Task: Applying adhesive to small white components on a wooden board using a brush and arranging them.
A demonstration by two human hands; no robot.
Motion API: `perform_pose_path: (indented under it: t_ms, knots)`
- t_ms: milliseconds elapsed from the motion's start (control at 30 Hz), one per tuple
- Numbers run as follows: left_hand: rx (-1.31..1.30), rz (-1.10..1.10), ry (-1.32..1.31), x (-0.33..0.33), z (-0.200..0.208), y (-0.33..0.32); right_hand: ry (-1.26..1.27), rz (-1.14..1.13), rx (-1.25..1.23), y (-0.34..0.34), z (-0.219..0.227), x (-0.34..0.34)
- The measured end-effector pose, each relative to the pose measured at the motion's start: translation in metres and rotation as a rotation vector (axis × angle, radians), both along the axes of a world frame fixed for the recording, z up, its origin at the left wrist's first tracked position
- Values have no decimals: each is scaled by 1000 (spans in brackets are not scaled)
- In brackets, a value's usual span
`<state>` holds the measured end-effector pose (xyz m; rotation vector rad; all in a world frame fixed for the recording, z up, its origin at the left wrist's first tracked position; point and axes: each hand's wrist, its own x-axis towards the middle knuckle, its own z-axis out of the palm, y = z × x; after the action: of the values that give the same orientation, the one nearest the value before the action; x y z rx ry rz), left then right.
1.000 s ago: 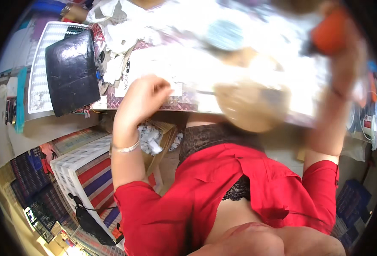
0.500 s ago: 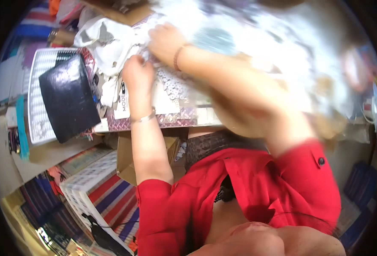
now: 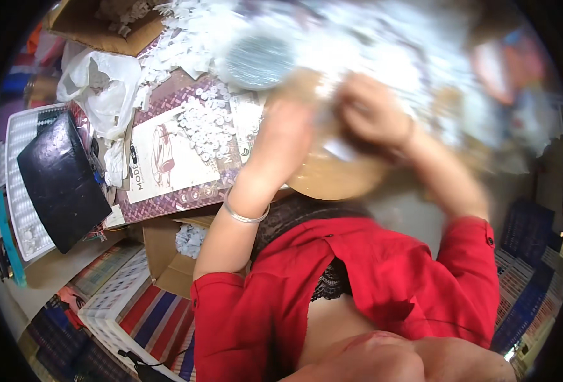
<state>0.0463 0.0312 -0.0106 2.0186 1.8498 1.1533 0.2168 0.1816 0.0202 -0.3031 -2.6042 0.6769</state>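
Neither grip reads clearly: the left hand (image 3: 286, 130) and the right hand (image 3: 376, 111) are blurred, fingers curled inward, facing each other near together, and whether they pinch anything I cannot tell. Both are over a round, shiny tan disc (image 3: 335, 181), which juts past the near edge of the desk (image 3: 144, 210) above the person's lap; a small white patch (image 3: 339, 149) shows on it, beside the right hand.

On the desk, left of the hands, the purple patterned cover carries a white printed sheet (image 3: 151, 159) and a heap of small white round pieces (image 3: 206, 127). Beyond the left hand is a pale bluish round bundle (image 3: 260, 60); loose white strips (image 3: 192, 35) spread behind. Farther left are an open cardboard box (image 3: 103, 32), a crumpled white bag (image 3: 100, 89), and a white tray (image 3: 19, 210) partly under a black sheet (image 3: 62, 184).

Below the desk, another carton (image 3: 157, 254) holds pale scraps, next to a striped bundle (image 3: 157, 318).
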Motion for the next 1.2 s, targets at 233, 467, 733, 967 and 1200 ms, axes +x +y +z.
perform_pose_path:
  t_ms: [233, 467, 733, 967, 1200]
  knots:
    - [5, 137, -6, 23, -2, 8, -161, -387, 238, 17, -28, -21]
    - [-40, 177, -15, 27, -1, 8, -59, -280, 7, -5, -15, 6]
    - [-5, 204, 34, 29, -3, 9, -36, -278, 104, -29, -14, 17]
    - [9, 189, 10, 28, -4, 9, -81, -158, 374, -42, -23, 30]
    - [12, 191, 28, 25, -8, 11, -211, -193, 309, -30, -12, 19]
